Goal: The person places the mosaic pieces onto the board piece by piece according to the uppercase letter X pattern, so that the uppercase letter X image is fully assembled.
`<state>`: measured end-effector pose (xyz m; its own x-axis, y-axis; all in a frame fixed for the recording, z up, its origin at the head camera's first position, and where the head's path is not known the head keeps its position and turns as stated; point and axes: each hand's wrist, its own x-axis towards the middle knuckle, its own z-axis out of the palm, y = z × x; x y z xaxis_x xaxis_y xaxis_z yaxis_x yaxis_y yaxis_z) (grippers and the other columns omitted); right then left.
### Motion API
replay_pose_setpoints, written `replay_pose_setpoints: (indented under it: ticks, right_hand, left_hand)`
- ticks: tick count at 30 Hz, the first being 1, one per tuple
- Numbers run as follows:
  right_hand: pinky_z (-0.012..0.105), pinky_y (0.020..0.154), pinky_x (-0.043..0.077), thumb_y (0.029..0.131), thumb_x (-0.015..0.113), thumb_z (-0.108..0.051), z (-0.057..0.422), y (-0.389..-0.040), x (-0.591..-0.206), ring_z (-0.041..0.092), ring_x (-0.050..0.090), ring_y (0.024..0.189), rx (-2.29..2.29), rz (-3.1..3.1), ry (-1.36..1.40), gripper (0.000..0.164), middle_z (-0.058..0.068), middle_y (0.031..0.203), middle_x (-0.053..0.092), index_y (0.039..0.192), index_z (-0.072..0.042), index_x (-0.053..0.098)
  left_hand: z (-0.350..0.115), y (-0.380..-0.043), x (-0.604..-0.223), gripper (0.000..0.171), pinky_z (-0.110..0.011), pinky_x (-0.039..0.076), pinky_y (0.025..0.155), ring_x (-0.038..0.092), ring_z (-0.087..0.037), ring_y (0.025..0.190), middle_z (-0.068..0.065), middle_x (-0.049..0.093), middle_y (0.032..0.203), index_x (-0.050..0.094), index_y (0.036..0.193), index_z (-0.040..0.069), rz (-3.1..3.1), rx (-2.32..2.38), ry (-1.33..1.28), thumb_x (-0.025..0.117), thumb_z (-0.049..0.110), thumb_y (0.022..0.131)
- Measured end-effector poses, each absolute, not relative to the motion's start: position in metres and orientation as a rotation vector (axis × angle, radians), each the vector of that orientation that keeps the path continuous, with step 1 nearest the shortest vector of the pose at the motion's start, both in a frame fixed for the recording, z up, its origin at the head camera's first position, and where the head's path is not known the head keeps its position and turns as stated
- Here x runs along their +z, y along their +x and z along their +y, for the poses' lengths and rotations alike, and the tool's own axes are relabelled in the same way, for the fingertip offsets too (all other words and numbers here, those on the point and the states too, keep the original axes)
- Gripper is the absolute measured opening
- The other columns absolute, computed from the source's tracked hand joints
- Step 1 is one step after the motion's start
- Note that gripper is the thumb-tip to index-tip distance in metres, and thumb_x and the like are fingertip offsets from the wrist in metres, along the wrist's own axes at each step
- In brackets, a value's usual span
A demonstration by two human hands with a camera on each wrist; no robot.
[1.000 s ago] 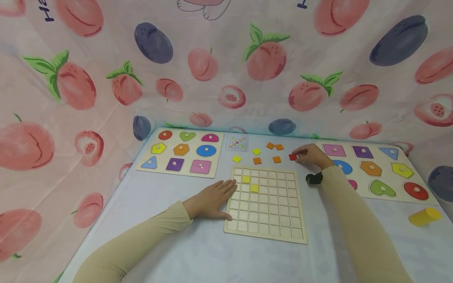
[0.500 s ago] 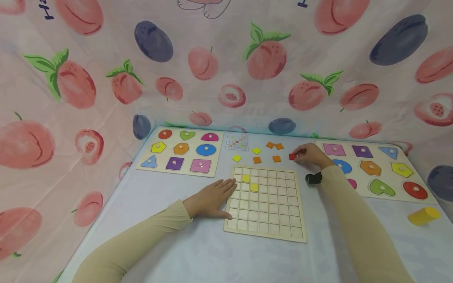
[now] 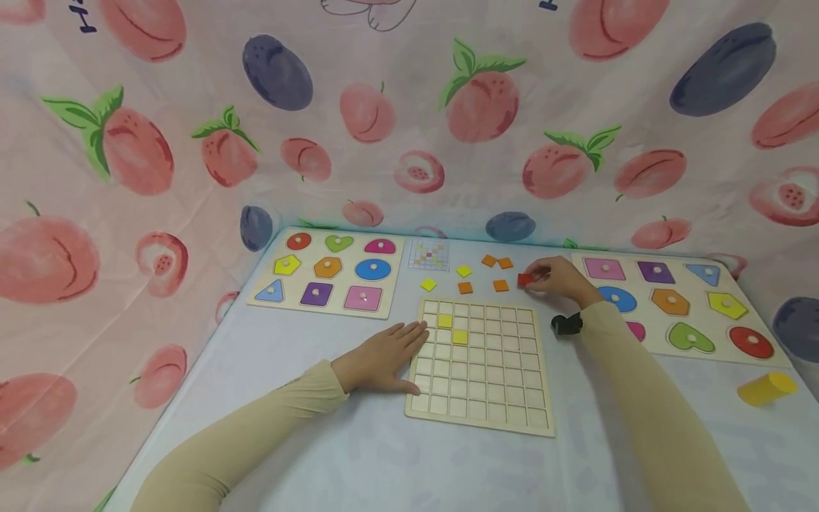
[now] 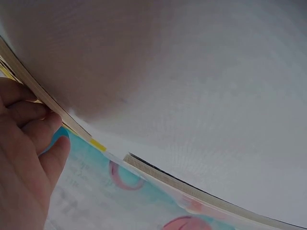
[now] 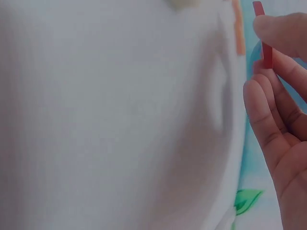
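Note:
My right hand (image 3: 558, 279) pinches a small red square tile (image 3: 524, 280) between thumb and fingers; the right wrist view shows the red tile (image 5: 264, 40) edge-on, raised off the table. My left hand (image 3: 387, 359) lies with fingers spread at the left edge of the wooden grid board (image 3: 483, 366), fingertips and thumb at its rim. Two yellow tiles sit in the board's upper left cells, one yellow tile (image 3: 444, 321) diagonal to the other yellow tile (image 3: 460, 337). Behind the board lie several loose orange tiles (image 3: 500, 286) and two loose yellow tiles (image 3: 428, 285).
A printed pattern card (image 3: 429, 254) lies at the back. Knobbed shape puzzles flank the board: a left puzzle board (image 3: 298, 274) and a right puzzle board (image 3: 681, 306), partly under the right arm. A yellow cylinder (image 3: 766, 388) is at the far right. A peach-print cloth (image 3: 416, 107) hangs behind.
My right hand, pinching the red tile, has lifted it slightly and shifted a little left. The left hand stays in place at the board's edge.

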<state>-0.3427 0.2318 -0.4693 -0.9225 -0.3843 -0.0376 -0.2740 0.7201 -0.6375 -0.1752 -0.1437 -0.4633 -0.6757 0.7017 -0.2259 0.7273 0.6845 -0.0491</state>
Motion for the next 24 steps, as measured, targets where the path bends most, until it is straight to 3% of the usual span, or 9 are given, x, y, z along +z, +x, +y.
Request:
replay_pose_setpoints:
  ticks: [6,17,24]
  right_hand:
    - [0.024,0.074,0.051,0.076,0.073,-0.008,0.221,-0.328,-0.459,0.014,0.059,0.078,-1.019,2.745,-0.605,0.026,0.013,0.088,0.067,0.101,0.000,0.069]
    - [0.028,0.075,0.053,0.075,0.076,-0.012,0.195,-0.296,-0.460,0.017,0.060,0.081,-1.061,2.639,-0.667,0.028,0.012,0.091,0.066,0.100,-0.001,0.068]
    - [0.026,0.073,0.054,0.075,0.077,-0.012,0.181,-0.276,-0.456,0.013,0.060,0.077,-1.030,2.632,-0.841,0.023,0.006,0.086,0.066,0.095,-0.004,0.069]
  left_hand:
    - [-0.143,-0.175,-0.464,0.099,-0.036,0.018,0.120,0.016,-0.022,0.147,-0.009,0.016,0.159,0.018,0.150,0.006,2.709,-0.210,1.169,0.040,0.075,0.082]
    - [-0.143,-0.176,-0.463,0.099,-0.037,0.020,0.120,0.018,-0.023,0.146,-0.010,0.018,0.158,0.020,0.150,0.005,2.718,-0.186,1.173,0.042,0.074,0.082]
    - [-0.143,-0.176,-0.462,0.100,-0.038,0.020,0.120,0.018,-0.024,0.146,-0.011,0.018,0.158,0.020,0.150,0.004,2.717,-0.179,1.179,0.042,0.074,0.082]
